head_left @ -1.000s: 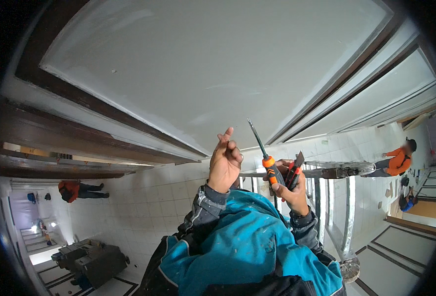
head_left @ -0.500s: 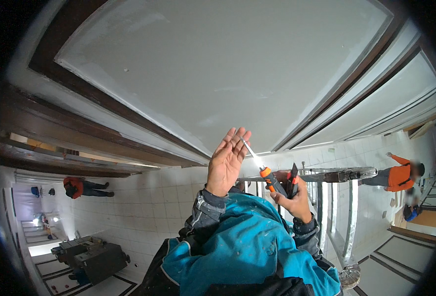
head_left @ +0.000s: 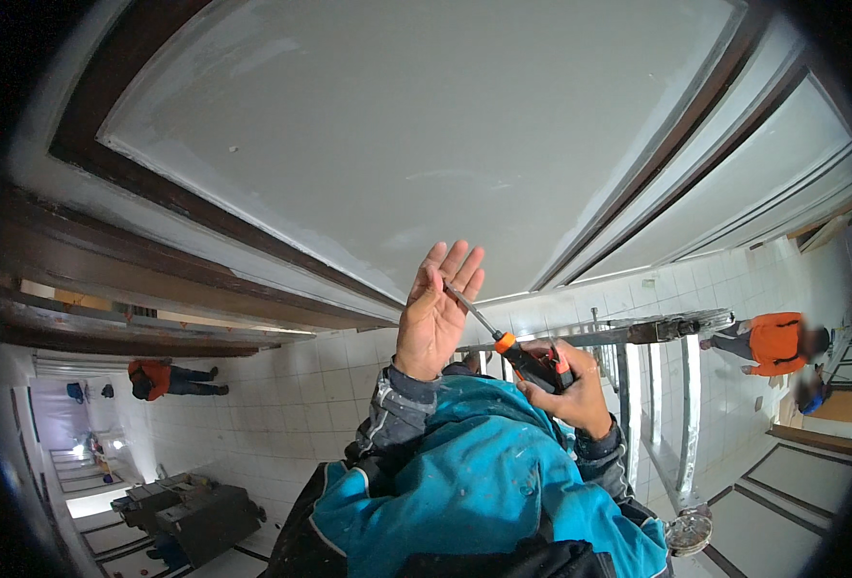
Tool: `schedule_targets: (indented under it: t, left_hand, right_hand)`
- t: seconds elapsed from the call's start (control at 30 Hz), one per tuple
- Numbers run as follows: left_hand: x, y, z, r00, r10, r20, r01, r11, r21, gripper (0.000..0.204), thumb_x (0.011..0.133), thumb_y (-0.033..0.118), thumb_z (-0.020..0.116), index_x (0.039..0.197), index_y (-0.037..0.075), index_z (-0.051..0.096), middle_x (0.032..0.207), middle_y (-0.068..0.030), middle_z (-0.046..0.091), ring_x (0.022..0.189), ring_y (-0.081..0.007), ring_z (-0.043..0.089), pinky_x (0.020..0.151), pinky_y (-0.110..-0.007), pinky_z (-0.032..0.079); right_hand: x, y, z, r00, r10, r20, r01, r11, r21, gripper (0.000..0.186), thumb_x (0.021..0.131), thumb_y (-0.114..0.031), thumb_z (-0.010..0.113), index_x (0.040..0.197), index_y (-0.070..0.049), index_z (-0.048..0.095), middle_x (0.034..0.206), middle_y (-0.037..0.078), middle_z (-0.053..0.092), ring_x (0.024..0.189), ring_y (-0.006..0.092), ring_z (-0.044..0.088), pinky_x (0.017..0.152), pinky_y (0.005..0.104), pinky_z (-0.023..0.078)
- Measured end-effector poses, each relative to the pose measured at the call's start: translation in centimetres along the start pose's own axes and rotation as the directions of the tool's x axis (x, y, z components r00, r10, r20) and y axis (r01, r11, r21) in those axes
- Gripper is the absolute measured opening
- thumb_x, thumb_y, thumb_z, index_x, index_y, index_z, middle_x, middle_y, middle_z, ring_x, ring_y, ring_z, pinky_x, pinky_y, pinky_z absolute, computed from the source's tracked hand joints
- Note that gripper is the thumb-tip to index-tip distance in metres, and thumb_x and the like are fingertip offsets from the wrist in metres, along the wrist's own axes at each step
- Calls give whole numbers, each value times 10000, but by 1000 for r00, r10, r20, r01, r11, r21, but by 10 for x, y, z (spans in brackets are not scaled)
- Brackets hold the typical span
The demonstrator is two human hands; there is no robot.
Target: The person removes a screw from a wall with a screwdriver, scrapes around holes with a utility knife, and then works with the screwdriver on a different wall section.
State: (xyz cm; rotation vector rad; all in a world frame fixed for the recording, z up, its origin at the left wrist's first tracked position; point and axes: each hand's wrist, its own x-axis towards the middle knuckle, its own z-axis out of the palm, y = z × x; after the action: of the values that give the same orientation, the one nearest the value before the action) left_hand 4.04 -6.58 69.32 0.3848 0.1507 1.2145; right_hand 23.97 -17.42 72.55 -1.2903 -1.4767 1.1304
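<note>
My left hand (head_left: 429, 323) is raised palm up with its fingers stretched out. The metal shaft of an orange-and-black screwdriver (head_left: 519, 356) reaches across to it, its tip at the fingers beside the thumb. My right hand (head_left: 577, 390) is closed around the screwdriver's handle. A second tool, red and black (head_left: 561, 366), sits in the same hand, mostly covered by the fingers, so its kind is unclear.
A large pale panel (head_left: 397, 125) framed by dark trim fills the view ahead. Beside my right arm stands a metal ladder (head_left: 688, 414). Below are white floor tiles (head_left: 291, 385), a dark machine (head_left: 209, 520) and people in orange tops (head_left: 775, 342) (head_left: 151, 377).
The screwdriver has tilted lower toward my left palm. My right hand has turned, covering more of the red-and-black tool. My left thumb has moved in toward the fingers.
</note>
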Motion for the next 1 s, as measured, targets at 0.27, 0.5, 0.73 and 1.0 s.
schedule_targets:
  t: [0.27,0.5,0.73,1.0]
  left_hand:
    - [-1,9,3,995,28,-95,-6,973,229,447,1002,208,477,1418,85,370,1412,-87,461,1266,-253,488,1086,-404,398]
    - [0,12,-6,977,198,-72,-179,959,220,440,1011,244,462,1415,95,373,1367,-48,511,1176,-166,554,1028,-348,450]
    - [6,24,-10,951,270,-151,-224,937,267,345,1013,285,468,1298,92,493,1188,-20,610,905,-110,611,806,-269,507]
    - [54,147,-21,993,59,101,-48,992,-114,197,996,169,487,1163,94,558,780,94,462,514,-42,273,474,-205,270]
  right_hand:
    - [2,5,8,984,-69,-162,55,994,-91,351,690,-51,812,986,-1,630,924,118,695,819,176,677,771,276,515]
    - [16,18,32,988,128,-89,-93,942,321,353,718,-40,792,998,18,586,861,63,663,782,112,628,721,258,508]
    - [38,32,80,993,-27,-118,53,974,218,395,730,-86,812,1028,15,574,922,78,621,847,136,587,759,277,488]
    - [88,-23,139,825,-560,-77,561,827,1,547,647,11,748,1168,-64,600,1255,179,479,1014,301,563,835,357,487]
